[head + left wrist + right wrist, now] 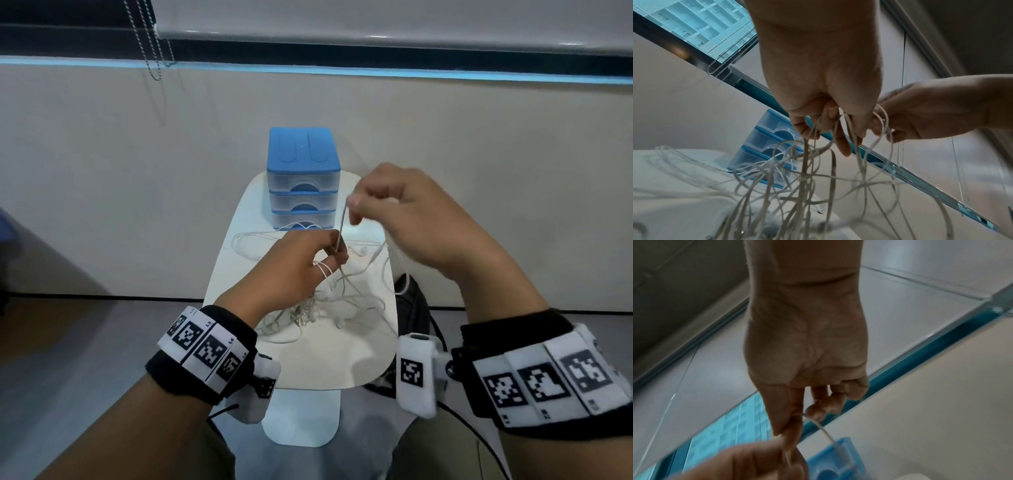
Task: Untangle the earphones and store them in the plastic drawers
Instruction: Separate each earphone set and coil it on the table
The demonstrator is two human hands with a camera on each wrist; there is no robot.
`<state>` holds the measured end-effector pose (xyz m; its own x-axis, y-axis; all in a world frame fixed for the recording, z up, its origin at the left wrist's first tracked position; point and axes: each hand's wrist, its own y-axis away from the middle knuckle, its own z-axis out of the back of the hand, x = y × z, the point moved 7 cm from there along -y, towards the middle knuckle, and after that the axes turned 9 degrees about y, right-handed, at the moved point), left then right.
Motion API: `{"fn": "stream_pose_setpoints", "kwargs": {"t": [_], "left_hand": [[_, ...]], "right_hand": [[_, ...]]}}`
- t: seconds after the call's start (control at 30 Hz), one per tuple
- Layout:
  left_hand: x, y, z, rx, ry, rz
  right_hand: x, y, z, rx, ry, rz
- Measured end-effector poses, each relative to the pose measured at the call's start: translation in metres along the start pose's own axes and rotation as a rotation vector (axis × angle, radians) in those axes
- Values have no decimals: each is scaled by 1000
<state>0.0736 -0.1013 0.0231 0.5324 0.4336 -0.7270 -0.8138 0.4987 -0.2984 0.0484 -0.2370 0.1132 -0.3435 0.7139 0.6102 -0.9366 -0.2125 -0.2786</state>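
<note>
A tangle of white earphone cords (329, 305) lies on the small white table (308, 363) and hangs from my hands (807, 186). My left hand (301, 260) grips several strands above the heap, with loops wound round its thumb. My right hand (394, 209), higher and to the right, pinches one cord (340, 229) stretched taut down to the left hand. In the right wrist view that cord (826, 433) runs from between thumb and finger. The plastic drawers (303, 181), blue-topped with three closed clear drawers, stand at the table's far end.
A beige wall rises just behind the table, with a bead chain (150, 41) of the window blind hanging at upper left. A dark bag (411, 308) sits on the floor at the table's right. Some cords hang over the right edge.
</note>
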Motion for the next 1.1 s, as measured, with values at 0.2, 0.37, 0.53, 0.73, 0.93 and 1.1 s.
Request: {"fn": "stream_pose_setpoints", "kwargs": {"t": [0.2,0.37,0.53,0.73,0.93,1.1], "left_hand": [[21,5,-3,37,41,101],[15,3,5,-61,52,75],[6,1,8,-98,19,31],[16,6,3,-20,9,40],[29,10,0,24,43,126],[32,9,9,-27,129,179]], "right_hand": [[21,14,80,-487,-957,79],[-1,3,55,-180,-139,-154],[-22,10,-33,330,401,-157],[-8,4,13,-147,-233,-62],[-31,23,79,-699,-693,-97],[-72,46,102,-953,-382,-268]]}}
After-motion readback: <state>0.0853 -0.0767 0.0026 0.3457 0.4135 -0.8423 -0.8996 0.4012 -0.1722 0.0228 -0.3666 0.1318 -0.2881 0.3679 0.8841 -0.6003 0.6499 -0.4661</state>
